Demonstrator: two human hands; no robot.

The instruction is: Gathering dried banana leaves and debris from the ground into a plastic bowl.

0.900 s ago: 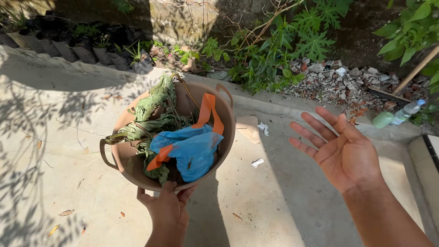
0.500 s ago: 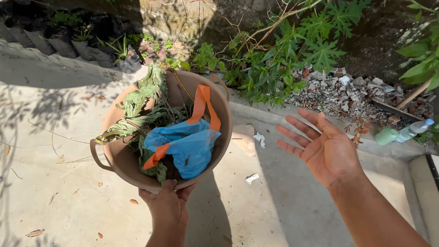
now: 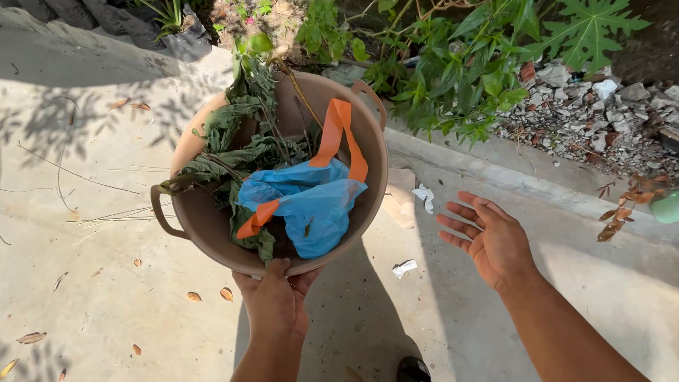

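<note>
Gripping the near rim of a tan two-handled tub point(image 3: 205, 226), the left hand point(image 3: 272, 301) is clamped on it at about 6 o'clock, thumb over the edge. Inside the tub are lying wilted green stalks point(image 3: 237, 148) toward 11 o'clock and a blue plastic bag point(image 3: 308, 209) with an orange strap point(image 3: 339, 134) toward 4 o'clock. Compared with the earlier frames, the tub is sitting higher and closer to the bushes point(image 3: 453, 78) at 1 o'clock. The right hand point(image 3: 491, 240) is hanging open at 3 o'clock, fingers spread, holding nothing, now lower and turned more edge-on. White paper scraps point(image 3: 404, 267) are lying on the concrete floor point(image 3: 92, 297) between both hands.
</note>
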